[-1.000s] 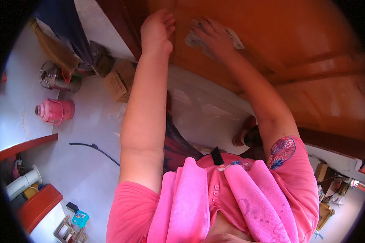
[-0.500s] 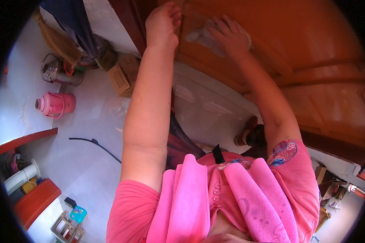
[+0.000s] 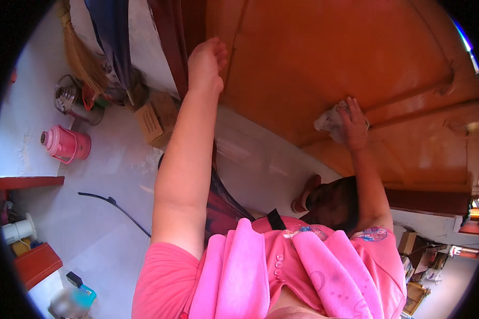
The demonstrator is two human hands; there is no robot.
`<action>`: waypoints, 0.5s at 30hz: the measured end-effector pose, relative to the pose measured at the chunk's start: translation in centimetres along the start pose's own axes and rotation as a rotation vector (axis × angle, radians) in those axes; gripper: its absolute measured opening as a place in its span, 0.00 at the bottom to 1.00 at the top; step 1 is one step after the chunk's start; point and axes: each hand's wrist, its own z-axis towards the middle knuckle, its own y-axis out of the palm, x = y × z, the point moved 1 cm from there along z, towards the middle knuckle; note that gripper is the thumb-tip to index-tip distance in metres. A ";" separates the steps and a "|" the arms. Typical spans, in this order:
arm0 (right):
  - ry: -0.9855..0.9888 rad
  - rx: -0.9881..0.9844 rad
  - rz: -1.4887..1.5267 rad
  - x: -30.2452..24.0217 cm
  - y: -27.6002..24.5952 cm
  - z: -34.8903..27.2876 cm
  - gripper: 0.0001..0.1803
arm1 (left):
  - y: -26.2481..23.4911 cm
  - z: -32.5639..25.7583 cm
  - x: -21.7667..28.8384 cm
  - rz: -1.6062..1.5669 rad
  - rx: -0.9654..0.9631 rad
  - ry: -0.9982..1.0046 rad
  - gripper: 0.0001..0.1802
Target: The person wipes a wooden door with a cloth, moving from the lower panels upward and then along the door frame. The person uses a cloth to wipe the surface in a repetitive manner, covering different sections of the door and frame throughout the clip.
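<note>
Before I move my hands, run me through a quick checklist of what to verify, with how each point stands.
1. Right hand over the pale cloth: ok.
2. Cloth spread flat under the hand: not ok, it bunches out past the hand's left side.
3. Left hand touching the orange wooden panel: cannot tell from this angle.
4. Pink flask away from both hands: ok, on the floor well to the left.
5. Floor at the left without loose things: not ok, a thin black strip lies there.
6. Pink towel clear of both hands: ok, it hangs over the chest.
</note>
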 end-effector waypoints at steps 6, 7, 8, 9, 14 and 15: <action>-0.113 0.097 0.091 -5.2 3.3 7.5 0.34 | 1.3 -0.5 0.1 -0.025 -0.027 -0.043 0.17; -0.129 0.064 0.125 -6.8 3.4 9.5 0.33 | 1.2 -0.5 0.3 -0.029 -0.020 -0.035 0.17; -0.144 0.029 0.156 -8.4 3.4 11.4 0.32 | 1.0 -0.5 0.2 -0.036 -0.014 -0.029 0.16; -0.176 0.037 0.172 -9.8 3.8 13.2 0.31 | 0.9 -0.4 0.2 -0.041 -0.009 -0.026 0.16; -0.287 0.110 0.229 -16.2 5.2 21.9 0.26 | 1.5 -0.4 0.4 -0.038 -0.003 -0.030 0.16; -0.290 0.120 0.226 -17.2 5.6 23.3 0.25 | 1.6 -0.4 0.4 -0.039 -0.005 -0.030 0.16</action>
